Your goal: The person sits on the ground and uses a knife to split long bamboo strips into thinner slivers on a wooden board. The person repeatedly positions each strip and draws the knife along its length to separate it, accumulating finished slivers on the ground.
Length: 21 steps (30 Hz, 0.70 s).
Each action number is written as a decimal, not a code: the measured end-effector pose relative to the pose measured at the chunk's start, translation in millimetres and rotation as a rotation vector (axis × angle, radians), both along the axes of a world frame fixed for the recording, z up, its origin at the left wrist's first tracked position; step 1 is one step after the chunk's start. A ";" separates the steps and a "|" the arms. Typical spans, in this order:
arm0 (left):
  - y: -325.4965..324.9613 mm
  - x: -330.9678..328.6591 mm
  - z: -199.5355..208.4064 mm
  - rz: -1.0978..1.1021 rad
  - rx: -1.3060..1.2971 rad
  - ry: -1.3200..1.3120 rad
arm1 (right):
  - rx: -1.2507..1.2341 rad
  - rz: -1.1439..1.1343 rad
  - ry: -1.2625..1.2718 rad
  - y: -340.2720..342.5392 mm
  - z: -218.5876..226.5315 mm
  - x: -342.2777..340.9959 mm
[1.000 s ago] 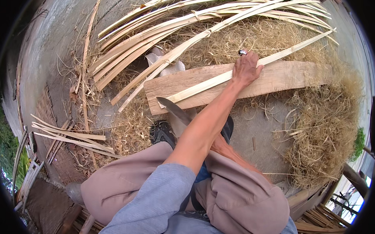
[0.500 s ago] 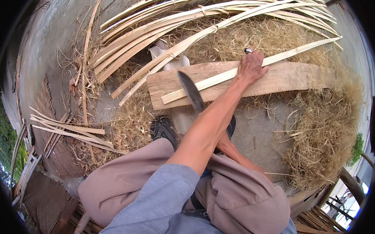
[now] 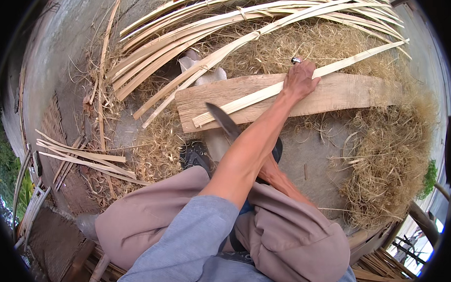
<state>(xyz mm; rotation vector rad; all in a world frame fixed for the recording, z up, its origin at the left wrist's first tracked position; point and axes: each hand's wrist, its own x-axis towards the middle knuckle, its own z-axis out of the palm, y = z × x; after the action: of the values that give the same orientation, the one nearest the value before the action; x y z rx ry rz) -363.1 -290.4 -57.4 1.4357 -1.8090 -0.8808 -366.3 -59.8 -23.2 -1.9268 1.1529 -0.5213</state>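
Note:
My left hand [image 3: 300, 80] is closed on a long pale bamboo strip [image 3: 254, 98], which lies slantwise over a wooden board [image 3: 346, 94]. A small black and white thing shows at its fingers; I cannot make it out. Under my left forearm my right arm crosses toward the left. My right hand [image 3: 268, 167] shows only near the wrist, its fingers hidden behind that forearm. From there a dark-bladed knife [image 3: 223, 119] points up and left, its handle out of sight. The blade lies across the strip's near left end; contact is hard to tell.
Several long strips [image 3: 189, 33] fan out beyond the board. Shorter strips [image 3: 88, 158] lie at the left. Curly shavings [image 3: 388, 161] heap up on the right and behind the board. My bent knees [image 3: 297, 233] flank the work, with a sandalled foot [image 3: 195, 155] beside the board.
The knife blade has swung left and down and now lies flatter over the strip's near end. My left hand and the strip have shifted slightly left.

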 end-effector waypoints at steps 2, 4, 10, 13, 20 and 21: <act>7.2 -0.1 -4.4 0.010 -0.102 0.016 | 0.458 -0.241 -0.174 -7.5 0.3 2.7; 8.3 -1.7 -3.2 0.016 -0.053 -0.020 | 0.433 -0.200 -0.228 2.6 -6.2 12.8; -2.1 -1.0 -0.5 0.007 -0.032 -0.022 | 0.333 -0.094 -0.107 2.3 -1.1 0.9; 3.7 -0.8 -0.3 0.011 0.034 0.043 | 0.564 -0.483 -0.305 -1.3 -5.9 0.1; 4.2 3.0 6.7 0.002 -0.030 0.169 | 0.447 -0.325 -0.238 -2.6 -5.7 -5.5; 4.4 3.4 6.7 0.003 -0.024 0.173 | 0.498 -0.424 -0.357 1.0 -6.7 1.5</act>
<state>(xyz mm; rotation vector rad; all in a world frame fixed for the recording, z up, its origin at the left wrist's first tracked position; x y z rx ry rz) -359.7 -286.0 -50.7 1.3054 -1.6823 -0.9486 -364.7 -58.8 -29.9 -1.1163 1.3051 -0.6920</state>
